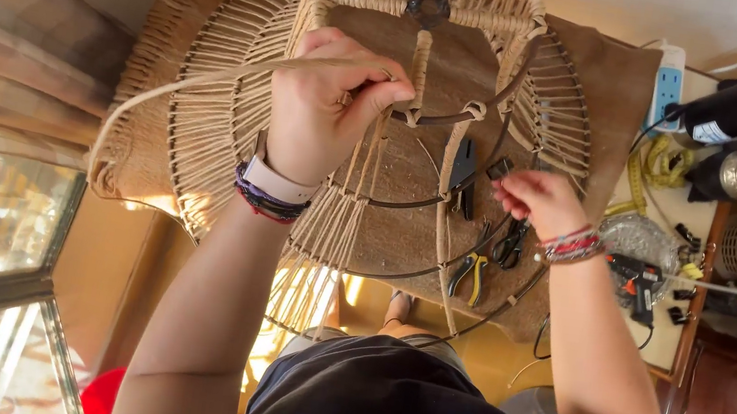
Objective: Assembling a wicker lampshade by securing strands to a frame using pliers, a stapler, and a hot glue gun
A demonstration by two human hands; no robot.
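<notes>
Left hand (pixel 320 106), upper centre of frame, is pinched shut on a flat pale cord (pixel 215 78). The cord runs taut from the fingers toward the left edge, then loops down, so it looks held under tension to keep the wrap tight. Right hand (pixel 540 201), right of centre, is closed around a small dark object; can't tell what it is.

Both hands are on a round wire frame (pixel 445 203) filling the upper middle. It has dark metal rings and spokes, partly wrapped in tan twine, ribbed and fibrous where done and bare smooth metal in the lower right.

Behind it lies a brown felt-like mat (pixel 621 88). On it are black pliers (pixel 462 174) and yellow-handled cutters (pixel 471 276), within reach of the right hand. A glue gun (pixel 634 282) lies at the right, beside a white power strip (pixel 668 85).
</notes>
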